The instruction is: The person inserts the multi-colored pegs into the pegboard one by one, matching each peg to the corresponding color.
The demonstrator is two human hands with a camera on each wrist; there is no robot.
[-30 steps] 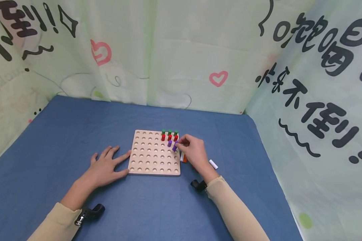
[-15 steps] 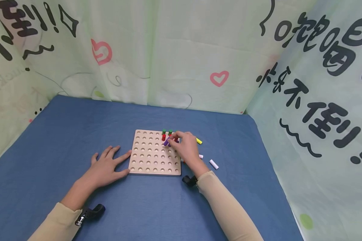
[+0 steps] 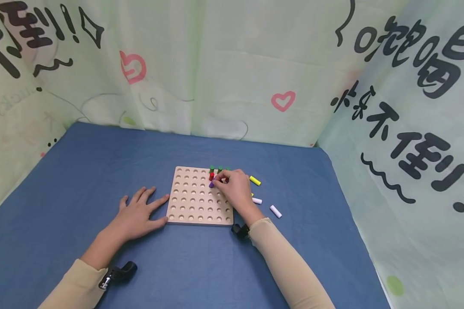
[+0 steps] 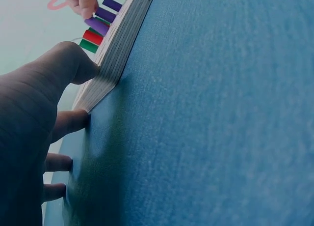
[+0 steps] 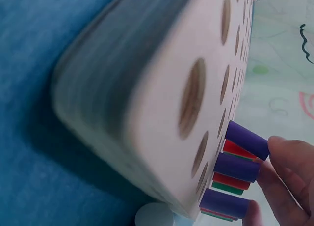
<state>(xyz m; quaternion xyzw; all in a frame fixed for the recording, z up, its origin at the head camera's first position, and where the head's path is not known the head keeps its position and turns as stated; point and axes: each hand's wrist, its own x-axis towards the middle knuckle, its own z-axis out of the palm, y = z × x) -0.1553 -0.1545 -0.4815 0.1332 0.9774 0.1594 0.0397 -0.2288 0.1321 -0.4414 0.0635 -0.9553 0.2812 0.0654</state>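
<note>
Right wrist view showed three purple cylinders (image 5: 236, 168); your right hand (image 3: 236, 191) pinched one, tilted. Your left hand (image 3: 139, 216) lay spread against the layered wooden board (image 5: 162, 142).

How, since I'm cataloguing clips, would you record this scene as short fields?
Board: pale, with rows of holes
Left hand: spread, touching the board's left edge
Right hand: pinching a tilted purple peg
Standing pegs: green pegs, red pegs, two more purple pegs
Loose pegs: yellow and white, right of the board
Surface: blue cloth
</note>
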